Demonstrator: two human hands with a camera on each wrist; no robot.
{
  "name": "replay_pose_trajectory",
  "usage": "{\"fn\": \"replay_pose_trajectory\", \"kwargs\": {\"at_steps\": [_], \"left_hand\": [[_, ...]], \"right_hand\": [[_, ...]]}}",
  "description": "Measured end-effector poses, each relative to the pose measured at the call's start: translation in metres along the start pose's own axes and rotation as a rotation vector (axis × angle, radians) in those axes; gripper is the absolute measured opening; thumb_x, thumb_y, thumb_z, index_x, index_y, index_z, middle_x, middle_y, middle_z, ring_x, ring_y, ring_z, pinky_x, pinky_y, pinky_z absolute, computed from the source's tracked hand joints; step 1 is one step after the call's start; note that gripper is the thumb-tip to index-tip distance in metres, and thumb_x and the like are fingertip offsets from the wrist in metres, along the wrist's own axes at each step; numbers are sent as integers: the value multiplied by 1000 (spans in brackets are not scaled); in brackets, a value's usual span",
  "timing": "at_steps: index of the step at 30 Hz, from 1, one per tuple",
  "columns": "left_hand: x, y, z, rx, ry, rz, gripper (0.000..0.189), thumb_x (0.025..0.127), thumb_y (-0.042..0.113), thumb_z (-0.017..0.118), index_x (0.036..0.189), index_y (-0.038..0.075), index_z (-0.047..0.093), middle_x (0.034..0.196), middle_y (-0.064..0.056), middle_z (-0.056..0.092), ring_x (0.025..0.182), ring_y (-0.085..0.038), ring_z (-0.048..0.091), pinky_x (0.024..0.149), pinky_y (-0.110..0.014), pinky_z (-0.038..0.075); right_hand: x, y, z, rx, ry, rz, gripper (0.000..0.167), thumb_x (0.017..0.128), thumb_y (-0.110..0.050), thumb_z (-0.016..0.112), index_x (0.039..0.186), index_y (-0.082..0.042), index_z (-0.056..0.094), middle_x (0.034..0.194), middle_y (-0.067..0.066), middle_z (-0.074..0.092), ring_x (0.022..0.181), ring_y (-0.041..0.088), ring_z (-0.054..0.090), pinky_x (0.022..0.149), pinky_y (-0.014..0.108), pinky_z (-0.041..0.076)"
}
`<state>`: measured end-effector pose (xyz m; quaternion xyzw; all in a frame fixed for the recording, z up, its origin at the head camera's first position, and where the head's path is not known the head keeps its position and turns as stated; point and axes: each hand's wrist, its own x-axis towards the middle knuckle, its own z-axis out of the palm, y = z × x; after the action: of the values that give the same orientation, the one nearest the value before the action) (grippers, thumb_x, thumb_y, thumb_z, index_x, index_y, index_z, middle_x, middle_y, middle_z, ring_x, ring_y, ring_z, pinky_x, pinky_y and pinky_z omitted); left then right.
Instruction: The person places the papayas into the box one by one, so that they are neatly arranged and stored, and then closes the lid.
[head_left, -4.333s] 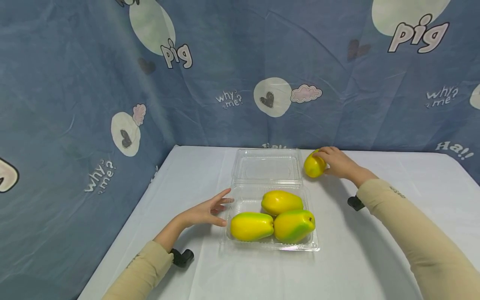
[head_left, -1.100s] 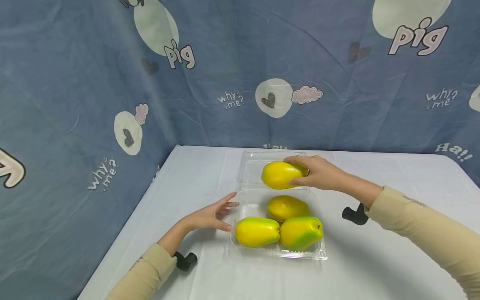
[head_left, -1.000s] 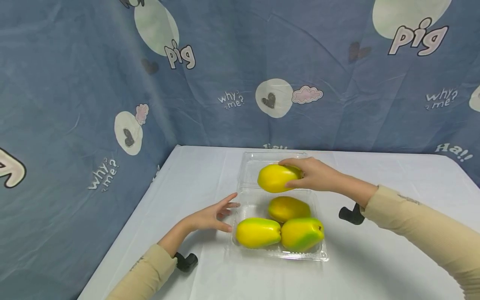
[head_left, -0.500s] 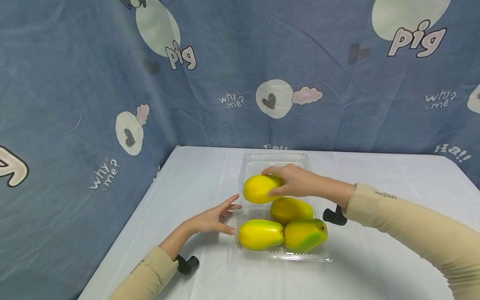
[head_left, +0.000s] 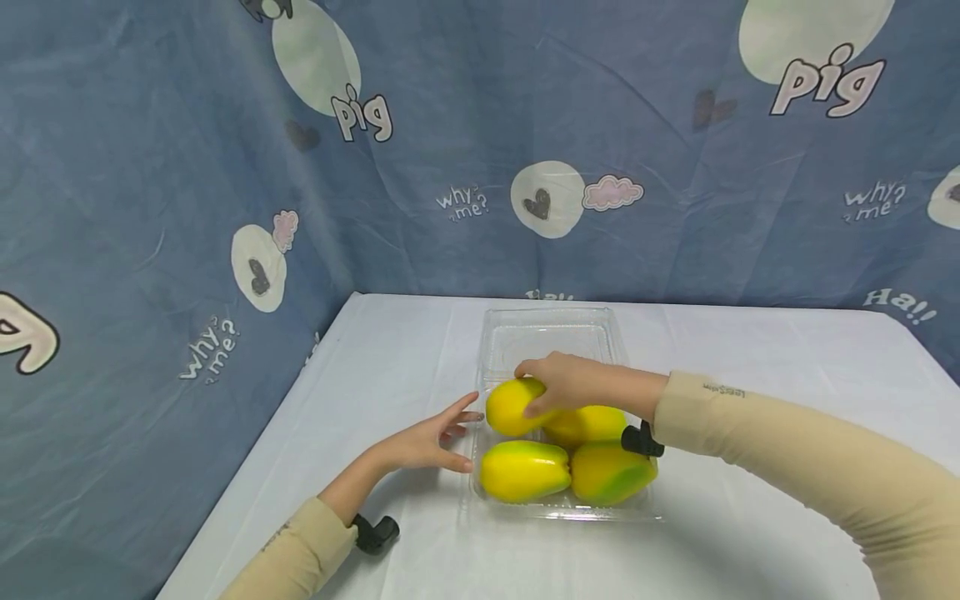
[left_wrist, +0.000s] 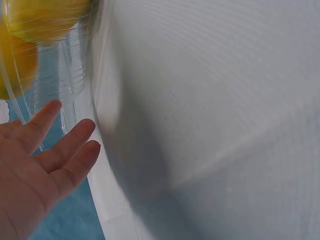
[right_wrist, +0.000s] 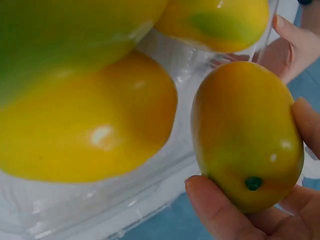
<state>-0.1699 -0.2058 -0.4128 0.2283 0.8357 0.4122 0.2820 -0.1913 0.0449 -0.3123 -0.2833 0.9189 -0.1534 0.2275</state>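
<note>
My right hand (head_left: 527, 390) grips a yellow mango (head_left: 510, 408) and holds it low at the back left corner of a clear plastic clamshell tray (head_left: 564, 511). In the right wrist view the held mango (right_wrist: 247, 135) sits between my thumb and fingers (right_wrist: 220, 210), just beside the tray's wall. Three yellow-green mangoes lie in the tray: front left (head_left: 522, 471), front right (head_left: 611, 473) and back (head_left: 592, 421). My left hand (head_left: 450, 433) lies open on the table, its straight fingers (left_wrist: 65, 145) at the tray's left wall (left_wrist: 75, 85).
The tray's clear lid (head_left: 551, 337) lies open flat behind it. A white cloth covers the table (head_left: 750, 350). A blue printed curtain (head_left: 187, 167) closes off the back and left side. Black wrist mounts (head_left: 375, 533) sit under both sleeves.
My right hand picked the mango up from the table right of the lid, carried it left over the lid and lowered it to the tray's back left. My left hand barely moved.
</note>
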Motion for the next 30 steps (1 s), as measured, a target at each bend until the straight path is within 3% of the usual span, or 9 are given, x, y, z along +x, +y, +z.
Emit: {"fn": "replay_pose_trajectory", "kwargs": {"at_steps": [8,14,30], "left_hand": [[0,0,1,-2,1,-19,99,78,30,72,149,20,3,146,-12,32,127,-35,36,104,-51,29],[0,1,2,-5,0,-13,98,79,28,71,149,20,3,146,-12,32,127,-36,36,104,-51,29],[-1,3,0,7,1,-14,99,79,30,72,149,17,3,146,-12,32,127,-37,36,103,-52,29]], "right_hand": [[9,-5,7,-19,-41,26,46,83,-27,68,122,-10,50,110,7,60,92,18,54,89,37,46],[11,-5,8,-20,-83,12,43,84,-13,65,124,-11,51,113,9,60,97,20,55,89,38,46],[11,-2,3,-34,-99,-6,41,83,-12,67,122,-9,55,115,12,60,102,23,57,90,37,47]]}}
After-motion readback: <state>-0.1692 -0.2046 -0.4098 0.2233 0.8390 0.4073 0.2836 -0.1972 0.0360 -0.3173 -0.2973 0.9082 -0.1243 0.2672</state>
